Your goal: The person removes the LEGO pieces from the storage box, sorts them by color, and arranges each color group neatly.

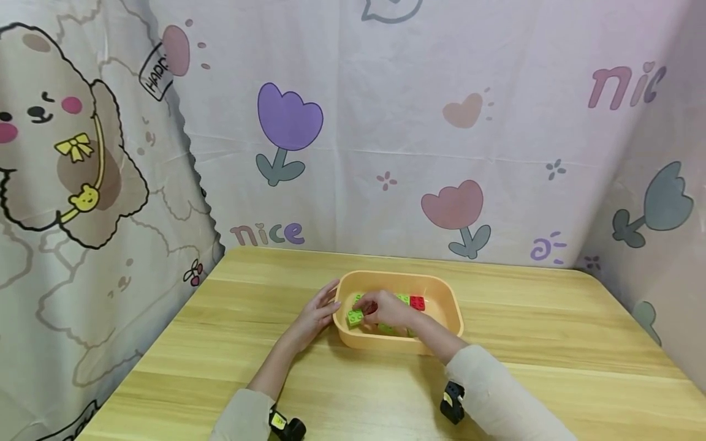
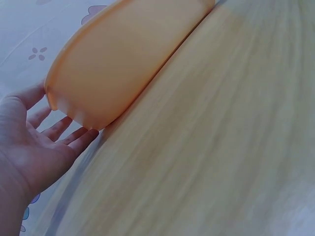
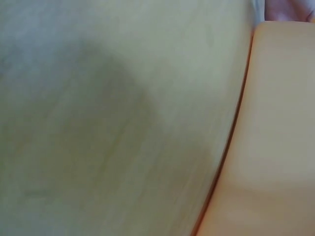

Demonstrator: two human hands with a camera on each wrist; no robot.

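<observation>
An orange plastic bin point(image 1: 453, 306) stands on the table with green and red toy building bricks in it. My left hand point(image 1: 313, 315) holds the bin's left end; its thumb lies over the rim and the fingers rest along the outer wall point(image 2: 103, 64). Inside the bin, my right hand point(image 1: 388, 309) reaches down with bent fingers and pinches a green brick point(image 1: 355, 317) near the left end. A dark red brick point(image 1: 371, 308) shows between its thumb and fingers. That hand covers part of the bricks; the right wrist view shows mostly table and the bin's side point(image 3: 280, 123).
Another red brick point(image 1: 417, 303) lies near the bin's back wall, beside a green brick point(image 1: 404, 299). More green bricks point(image 1: 386, 329) sit by the front wall, partly hidden. The wood-grain table point(image 1: 524, 318) reaches a printed cloth point(image 1: 375, 122) behind.
</observation>
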